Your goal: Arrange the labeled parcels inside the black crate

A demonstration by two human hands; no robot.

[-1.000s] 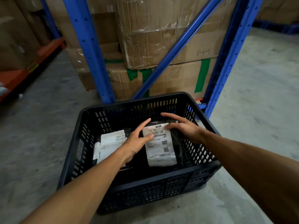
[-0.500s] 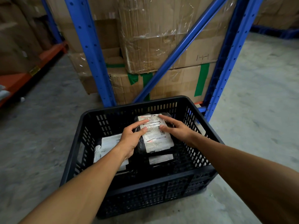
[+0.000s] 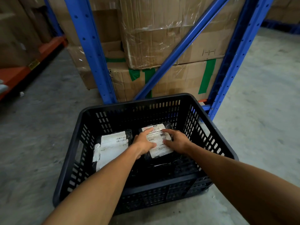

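Observation:
A black slotted crate [image 3: 152, 186] stands on the concrete floor in front of me. On its right side lies a black parcel with a white label [image 3: 158, 142]. My left hand [image 3: 143, 144] grips that parcel's left edge and my right hand [image 3: 176, 141] grips its right edge, fingers spread over the label. A second black parcel with a white label [image 3: 112, 146] lies flat on the crate's left side, partly hidden by my left forearm. A thin strip of another label shows just below the held parcel.
Blue rack uprights [image 3: 87, 51] and a diagonal brace [image 3: 181, 46] rise right behind the crate, with taped cardboard boxes [image 3: 162, 34] stacked behind them. An orange rack beam [image 3: 24, 70] runs along the far left. Bare concrete floor [image 3: 259, 111] lies to the right.
Both hands have lowered the right parcel from near the crate's rim down into the right side, where it now covers most of the label that lay there before.

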